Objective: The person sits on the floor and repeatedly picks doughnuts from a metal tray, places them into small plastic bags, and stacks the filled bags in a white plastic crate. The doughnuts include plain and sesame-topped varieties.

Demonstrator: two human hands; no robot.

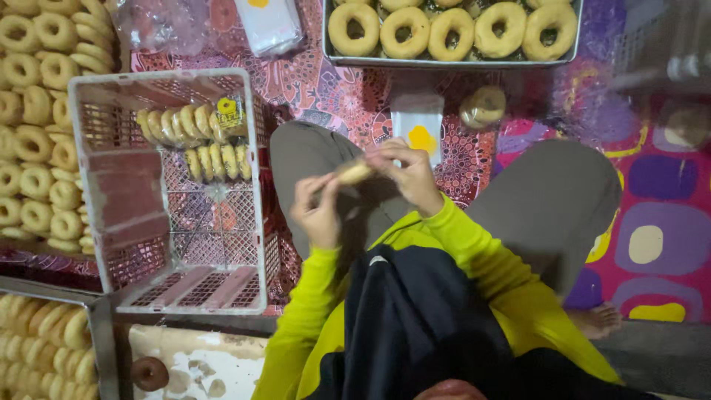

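Both hands (pixel 363 189) holding doughnut (pixel 354 172), crate (pixel 89 141) beside

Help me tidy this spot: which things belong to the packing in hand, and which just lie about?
In use: left hand, right hand, ring pastry, white basket, stack of bags.
Lying about: metal tray, patterned mat, chocolate ring.
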